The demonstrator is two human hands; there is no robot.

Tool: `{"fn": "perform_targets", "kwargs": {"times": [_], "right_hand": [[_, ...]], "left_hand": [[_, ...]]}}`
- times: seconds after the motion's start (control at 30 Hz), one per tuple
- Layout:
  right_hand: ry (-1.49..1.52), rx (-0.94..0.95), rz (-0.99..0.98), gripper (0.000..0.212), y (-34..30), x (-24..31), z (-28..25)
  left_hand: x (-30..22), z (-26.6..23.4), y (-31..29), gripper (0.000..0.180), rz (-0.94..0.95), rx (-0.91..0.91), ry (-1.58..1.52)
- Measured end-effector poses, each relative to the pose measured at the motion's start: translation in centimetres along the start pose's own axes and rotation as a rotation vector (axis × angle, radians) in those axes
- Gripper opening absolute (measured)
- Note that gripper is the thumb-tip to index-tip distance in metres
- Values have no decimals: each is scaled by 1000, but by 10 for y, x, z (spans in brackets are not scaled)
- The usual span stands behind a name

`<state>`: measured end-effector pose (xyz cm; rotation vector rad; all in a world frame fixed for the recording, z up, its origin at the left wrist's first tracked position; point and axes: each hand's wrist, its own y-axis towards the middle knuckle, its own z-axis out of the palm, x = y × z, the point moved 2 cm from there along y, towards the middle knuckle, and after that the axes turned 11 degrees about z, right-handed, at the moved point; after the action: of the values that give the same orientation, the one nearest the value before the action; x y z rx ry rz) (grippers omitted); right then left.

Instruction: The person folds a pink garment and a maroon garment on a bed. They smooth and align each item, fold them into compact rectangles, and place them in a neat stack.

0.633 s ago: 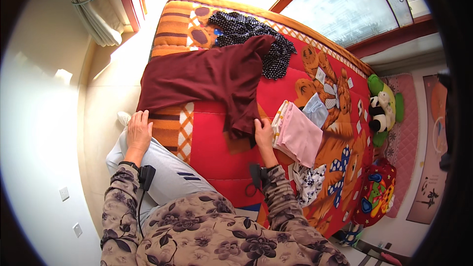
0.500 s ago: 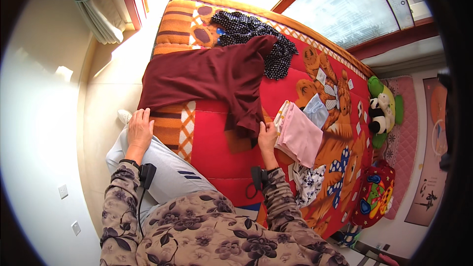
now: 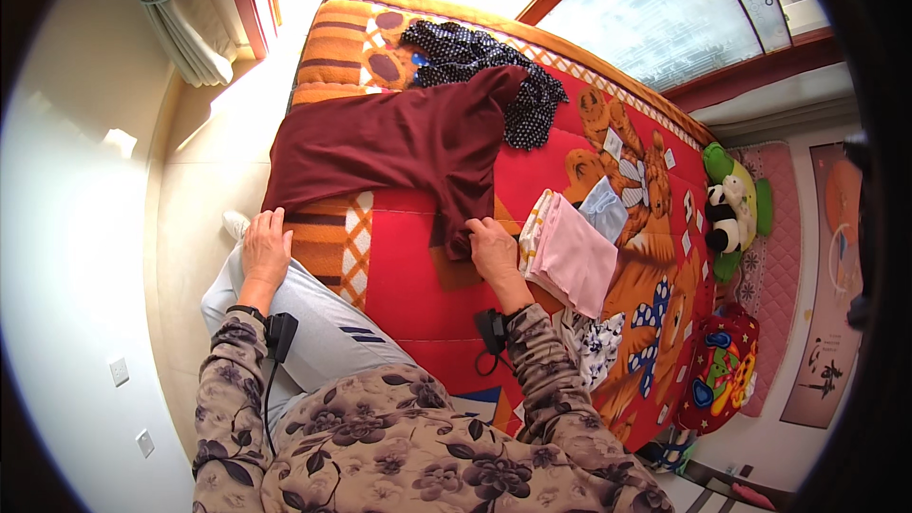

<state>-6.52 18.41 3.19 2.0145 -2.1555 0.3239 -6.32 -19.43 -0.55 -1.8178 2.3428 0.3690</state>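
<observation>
A maroon long-sleeved top (image 3: 370,147) lies spread across the bed in front of me. My right hand (image 3: 496,252) pinches the end of its near sleeve, which is bunched and creased. At the bottom hem by the bed's left edge, my left hand (image 3: 267,249) has its fingers stretched out with the tips touching the cloth; nothing is seen wrapped in them. Just right of my right hand sits a stack of folded clothes, a pink one (image 3: 575,261) on top. Beside the stack lies a light blue folded piece (image 3: 603,209).
A black polka-dot garment (image 3: 532,104) lies beyond the maroon top. A white and dark patterned cloth (image 3: 600,347) is near my right forearm. Plush toys (image 3: 727,218) and a red cartoon cushion (image 3: 720,375) line the right side of the red bed cover (image 3: 408,304).
My right hand has moved left, bringing the sleeve end inward toward the body of the top. My left hand stays at the hem. The view has shifted slightly.
</observation>
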Motion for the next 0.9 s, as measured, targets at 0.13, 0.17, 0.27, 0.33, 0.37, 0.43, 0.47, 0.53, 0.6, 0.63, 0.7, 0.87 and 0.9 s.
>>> {"fn": "perform_targets", "kwargs": {"times": [0.13,0.17,0.27,0.33,0.37,0.43,0.47,0.53,0.6,0.63,0.7,0.87,0.9], "right_hand": [[173,-147,91,10,-8,-26,-10],[159,-149,129,11,-14,-33,-14],[-32,-82,292,11,-23,-44,-25],[-64,-127,299,11,-24,-40,-30],[-9,-207,241,10,-20,-34,-30],[141,-288,66,10,-12,-18,-23],[188,-299,-25,10,-6,-8,-15],[280,-294,-82,11,5,6,2],[179,-144,-7,13,10,13,19],[101,-26,94,14,11,12,25],[125,15,158,18,11,8,26],[182,-229,198,26,31,-5,6],[250,-278,139,32,36,-5,3]], "left_hand": [[-1,-2,-2,45,-10,-2,-9],[-1,-2,-1,45,2,-21,-2],[-1,-1,0,44,13,-14,16],[-1,0,1,44,10,-2,5],[0,0,0,44,-1,-1,7],[0,0,0,44,5,0,6],[0,0,0,44,9,-8,11],[0,1,-1,44,-3,7,3],[0,-2,-1,44,-9,1,5],[-1,-3,-2,44,-7,-11,4],[-2,-6,-2,45,-10,-9,-22],[-17,-18,10,53,103,-170,-35],[-23,-19,16,54,152,-180,-43]]}}
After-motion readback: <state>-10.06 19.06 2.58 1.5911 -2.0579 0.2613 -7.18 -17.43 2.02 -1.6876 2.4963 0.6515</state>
